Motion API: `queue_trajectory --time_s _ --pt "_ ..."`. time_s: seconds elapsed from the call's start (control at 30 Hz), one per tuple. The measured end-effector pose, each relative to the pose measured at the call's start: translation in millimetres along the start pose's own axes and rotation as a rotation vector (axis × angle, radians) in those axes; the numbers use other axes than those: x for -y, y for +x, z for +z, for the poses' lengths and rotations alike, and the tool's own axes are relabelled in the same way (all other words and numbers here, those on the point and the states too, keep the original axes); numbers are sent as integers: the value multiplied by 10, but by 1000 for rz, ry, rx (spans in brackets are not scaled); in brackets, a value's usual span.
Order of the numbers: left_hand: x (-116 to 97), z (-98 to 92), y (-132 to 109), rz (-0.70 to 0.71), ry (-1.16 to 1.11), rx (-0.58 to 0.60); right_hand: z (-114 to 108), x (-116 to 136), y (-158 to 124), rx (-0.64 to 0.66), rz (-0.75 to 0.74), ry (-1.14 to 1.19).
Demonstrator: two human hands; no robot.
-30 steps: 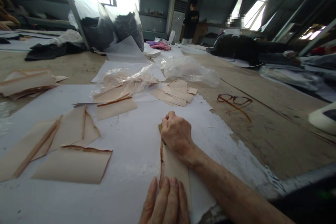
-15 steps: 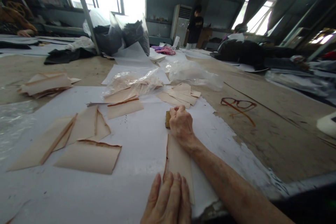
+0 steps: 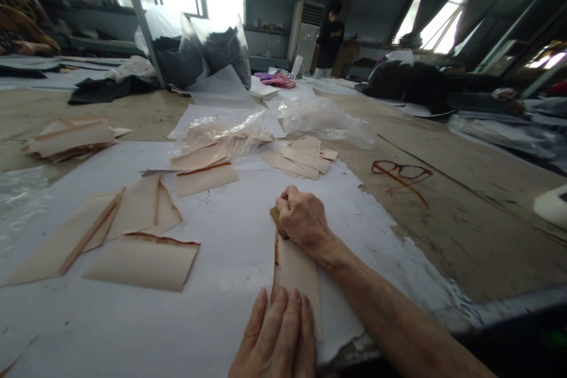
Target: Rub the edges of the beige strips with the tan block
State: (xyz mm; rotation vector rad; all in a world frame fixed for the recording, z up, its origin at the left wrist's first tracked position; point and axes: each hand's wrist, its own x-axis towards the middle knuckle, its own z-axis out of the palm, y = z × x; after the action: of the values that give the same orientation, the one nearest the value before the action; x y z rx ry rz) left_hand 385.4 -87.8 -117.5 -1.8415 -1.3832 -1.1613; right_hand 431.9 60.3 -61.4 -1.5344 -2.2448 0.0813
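A flat beige piece with a brown-stained left edge lies lengthwise on white paper in front of me. My left hand rests flat on its near end, fingers stretched out and holding nothing. In my right hand, the fingers are closed on a small brownish-yellow block, which is tilted and meets the far left corner of the piece. What the block is made of I cannot make out. To the left lie similar pieces, among them a beige piece with a dark brown top edge.
White paper covers the worktable. Further back are stacked pieces, loose pieces and a clear plastic bag. Glasses lie to the right. A person in dark clothes stands at the back.
My right hand has moved slightly toward me and left with the block, which has turned and now reaches the piece's far corner. My left hand stays flat on the near end.
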Motion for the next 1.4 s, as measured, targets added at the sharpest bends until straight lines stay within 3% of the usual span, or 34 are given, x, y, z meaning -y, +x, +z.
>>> queue_trajectory --time_s 0.23,0.43,0.53,0.63,0.8,0.93,1.0,1.1,1.2,1.3,1.4 --pt "-18 -18 -12 -30 -23 20 155 52 149 -107 55 -83" --pt "-35 -58 6 -58 -37 63 0 -109 216 -217 239 139" --pt "-28 -70 11 -56 -26 75 -97 -171 142 -81 184 276" --pt "-20 -66 6 -50 -23 76 -64 -129 57 37 60 152" --pt "-21 -46 -15 -46 -36 51 116 -16 125 -100 71 -81" --pt "-23 -50 -20 -54 -27 36 57 -105 237 -176 225 17" --pt "-20 -52 -16 -58 -26 37 -21 -170 214 -143 267 140" --pt "-11 -40 -13 -44 -21 31 -73 -183 100 -11 129 200" --pt "-6 -18 -17 -23 -11 9 -2 -97 35 -22 0 18" --pt "-9 -16 -22 -18 -5 3 94 -33 92 -106 39 -81" --pt "-11 -37 -22 -28 -11 20 90 -71 169 -175 154 -15"
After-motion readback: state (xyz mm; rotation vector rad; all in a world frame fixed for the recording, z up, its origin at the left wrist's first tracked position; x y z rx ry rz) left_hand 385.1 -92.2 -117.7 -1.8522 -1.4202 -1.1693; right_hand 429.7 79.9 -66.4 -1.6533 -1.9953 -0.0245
